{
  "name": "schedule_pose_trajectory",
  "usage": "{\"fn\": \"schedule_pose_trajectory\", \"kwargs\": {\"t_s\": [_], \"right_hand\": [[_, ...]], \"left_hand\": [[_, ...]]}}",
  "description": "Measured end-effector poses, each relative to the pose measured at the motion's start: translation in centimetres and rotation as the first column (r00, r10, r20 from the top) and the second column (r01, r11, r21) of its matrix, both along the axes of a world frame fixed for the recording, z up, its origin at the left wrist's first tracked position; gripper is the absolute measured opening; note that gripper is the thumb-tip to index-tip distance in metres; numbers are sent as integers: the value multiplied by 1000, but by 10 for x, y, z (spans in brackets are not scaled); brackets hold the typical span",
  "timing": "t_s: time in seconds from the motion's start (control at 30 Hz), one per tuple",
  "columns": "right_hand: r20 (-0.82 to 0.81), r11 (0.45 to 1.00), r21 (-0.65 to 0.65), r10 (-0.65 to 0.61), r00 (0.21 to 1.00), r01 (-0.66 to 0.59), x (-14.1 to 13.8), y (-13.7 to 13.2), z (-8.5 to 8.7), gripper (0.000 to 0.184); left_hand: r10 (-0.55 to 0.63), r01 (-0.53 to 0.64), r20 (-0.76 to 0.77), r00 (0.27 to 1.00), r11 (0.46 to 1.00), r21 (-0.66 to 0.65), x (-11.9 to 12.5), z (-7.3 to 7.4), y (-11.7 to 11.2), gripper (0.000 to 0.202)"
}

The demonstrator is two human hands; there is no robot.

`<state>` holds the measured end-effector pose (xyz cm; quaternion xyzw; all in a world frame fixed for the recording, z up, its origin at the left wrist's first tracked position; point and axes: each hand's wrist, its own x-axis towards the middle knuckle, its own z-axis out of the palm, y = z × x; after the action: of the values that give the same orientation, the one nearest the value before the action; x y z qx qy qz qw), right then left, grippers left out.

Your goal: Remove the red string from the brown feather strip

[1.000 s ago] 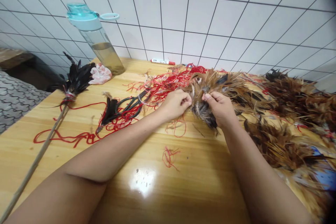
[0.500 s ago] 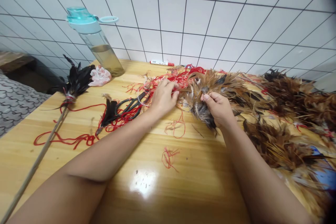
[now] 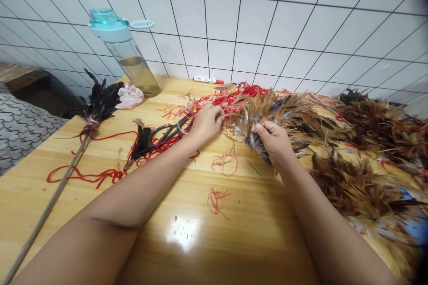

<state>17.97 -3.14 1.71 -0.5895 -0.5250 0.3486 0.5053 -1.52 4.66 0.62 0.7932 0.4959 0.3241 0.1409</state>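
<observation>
My right hand is closed in a pinch at the grey base of a feather bunch, brown and grey, on the table. Just left of the bunch, my left hand has its fingers curled together at the edge of a heap of red string. Whatever lies between those left fingertips is hidden. Beside the left wrist, partly under red string, lie black-handled scissors with a black feather tuft next to them.
A wooden stick with black feathers tied at its end lies at the left. Behind stand a water bottle and a crumpled pinkish wad. A red marker lies by the tiled wall. More brown feathers cover the right side.
My left fingers have drawn in closer together beside the feather bunch. The right hand keeps its pinch, shifted slightly left. The whole view has moved a little.
</observation>
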Motion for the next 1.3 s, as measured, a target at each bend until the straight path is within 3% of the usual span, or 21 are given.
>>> {"fn": "schedule_pose_trajectory", "kwargs": {"t_s": [0.07, 0.2, 0.37, 0.47, 0.57, 0.7, 0.9, 1.0, 1.13, 1.23, 1.3], "right_hand": [[-6, 1000, 6, 2, 1000, -2, 0, 0, -1, 27], [-4, 1000, 28, -12, 1000, 12, 2, 2, -4, 25], [18, 998, 27, -51, 999, 50, 3, 3, -8, 24], [12, 998, -17, -66, 998, 66, 2, 3, -9, 27], [17, 997, -57, -53, 998, 54, -2, 2, -8, 29], [47, 997, -70, -29, 998, 32, -6, 0, -8, 29], [52, 993, -101, 64, 997, -58, -9, 0, -11, 31], [50, 992, -104, 77, 996, -72, -9, 0, -11, 30], [88, 992, -90, 93, 992, -85, -9, -2, -6, 27], [71, 996, -76, 49, 996, -44, -6, -2, -1, 27], [18, 998, -60, -4, 1000, 5, -3, -1, 1, 27]], "left_hand": [[-5, 9, 121, 993, 999, -33, 2, 5, -2, 8], [-17, 103, 358, 934, 970, -221, 10, 15, -10, 6], [-10, 355, 653, 757, 845, -399, 23, 25, -26, 13], [28, 446, 718, 695, 767, -461, 30, 30, -35, 13], [51, 464, 727, 684, 739, -488, 35, 32, -42, 12], [6, 429, 675, 738, 767, -477, 37, 28, -44, 13], [-147, 363, 540, 829, 875, -320, 34, 22, -40, 9], [-177, 366, 488, 855, 872, -326, 33, 22, -40, 8], [-160, 392, 549, 820, 856, -337, 34, 21, -38, 10], [-117, 330, 563, 818, 898, -292, 31, 20, -33, 11], [-102, 252, 492, 865, 935, -250, 26, 20, -28, 9]]}}
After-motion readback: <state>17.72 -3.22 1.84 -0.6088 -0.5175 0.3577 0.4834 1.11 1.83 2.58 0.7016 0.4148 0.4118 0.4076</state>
